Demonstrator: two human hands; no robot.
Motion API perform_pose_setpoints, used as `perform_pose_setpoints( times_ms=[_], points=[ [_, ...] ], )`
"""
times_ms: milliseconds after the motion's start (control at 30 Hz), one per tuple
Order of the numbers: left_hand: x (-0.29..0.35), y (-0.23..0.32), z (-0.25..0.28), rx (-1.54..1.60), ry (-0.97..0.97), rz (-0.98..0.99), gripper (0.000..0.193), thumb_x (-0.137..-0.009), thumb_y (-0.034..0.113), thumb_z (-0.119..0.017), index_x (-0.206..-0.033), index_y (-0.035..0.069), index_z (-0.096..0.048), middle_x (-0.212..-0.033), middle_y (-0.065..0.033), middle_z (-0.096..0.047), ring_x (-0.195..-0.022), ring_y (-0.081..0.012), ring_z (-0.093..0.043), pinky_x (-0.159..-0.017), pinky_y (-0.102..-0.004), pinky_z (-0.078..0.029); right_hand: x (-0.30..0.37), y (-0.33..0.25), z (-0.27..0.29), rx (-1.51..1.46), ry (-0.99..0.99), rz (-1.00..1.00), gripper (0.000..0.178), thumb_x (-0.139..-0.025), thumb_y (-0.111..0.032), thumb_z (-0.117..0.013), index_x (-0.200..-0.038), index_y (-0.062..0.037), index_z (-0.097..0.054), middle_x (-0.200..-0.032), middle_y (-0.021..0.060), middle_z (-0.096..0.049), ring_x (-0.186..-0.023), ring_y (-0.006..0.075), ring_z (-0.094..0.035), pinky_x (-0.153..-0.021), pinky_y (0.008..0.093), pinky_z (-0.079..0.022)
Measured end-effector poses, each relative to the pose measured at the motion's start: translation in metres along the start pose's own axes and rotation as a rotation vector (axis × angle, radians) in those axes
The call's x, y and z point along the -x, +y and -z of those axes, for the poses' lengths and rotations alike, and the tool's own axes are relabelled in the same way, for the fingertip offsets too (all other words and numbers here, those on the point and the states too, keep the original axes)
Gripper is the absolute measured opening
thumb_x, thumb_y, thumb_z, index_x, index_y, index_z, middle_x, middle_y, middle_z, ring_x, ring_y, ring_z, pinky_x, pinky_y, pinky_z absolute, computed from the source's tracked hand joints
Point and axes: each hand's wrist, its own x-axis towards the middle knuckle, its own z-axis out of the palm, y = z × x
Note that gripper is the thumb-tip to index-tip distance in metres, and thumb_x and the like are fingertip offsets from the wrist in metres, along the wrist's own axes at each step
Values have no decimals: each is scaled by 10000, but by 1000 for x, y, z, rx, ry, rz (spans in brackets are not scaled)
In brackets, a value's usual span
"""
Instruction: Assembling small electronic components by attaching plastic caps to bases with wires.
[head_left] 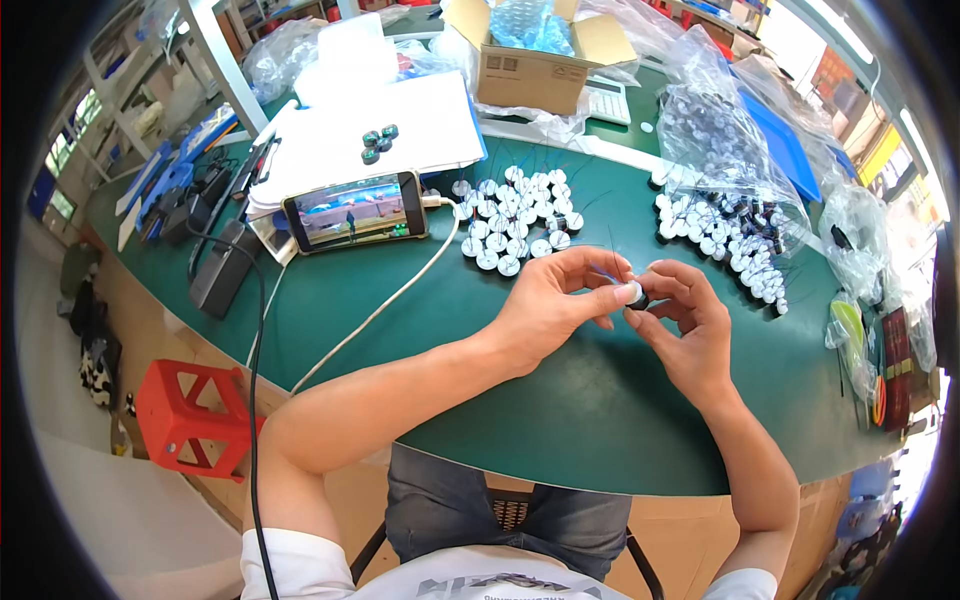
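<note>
- Here's the small round white-and-black part (pixel 638 296), right of centre in the frame, up above the worktop (pixel 500 420), squarely between both hands.
- Left hand (pixel 545 305) meets it from the left, right hand (pixel 692 325) from the right; neither is clearly nearer, and no long axis can be made out.
- Left grip: thumb and forefinger pinching its white face.
- Right grip: fingers curled, thumb and fingertips closed on the dark side.
</note>
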Motion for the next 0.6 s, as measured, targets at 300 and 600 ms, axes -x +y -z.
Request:
perform_pose_setpoints(
  times_ms=[300, 600],
  points=[
    [0, -3, 0, 63, 48, -26, 154, -864, 138, -702, -992, 64, -658, -1020, -45, -663, -922, -133, -631, -744, -277, -531, 0, -4, -2, -178, 45, -88, 325, -793, 39, -715, -1096, 25, -598, -1016, 102, -655, -920, 168, -661, -753, 273, -575],
    [1, -3, -3, 53, 147, -17, 190, -841, 183, -737, -959, 51, -668, -892, -42, -664, -788, -119, -616, -716, -264, -507, -1, -5, -5, -183, 87, 13, 332, -766, 60, -724, -1082, 34, -626, -1027, 101, -643, -902, 166, -657, -751, 279, -584]
  ],
)
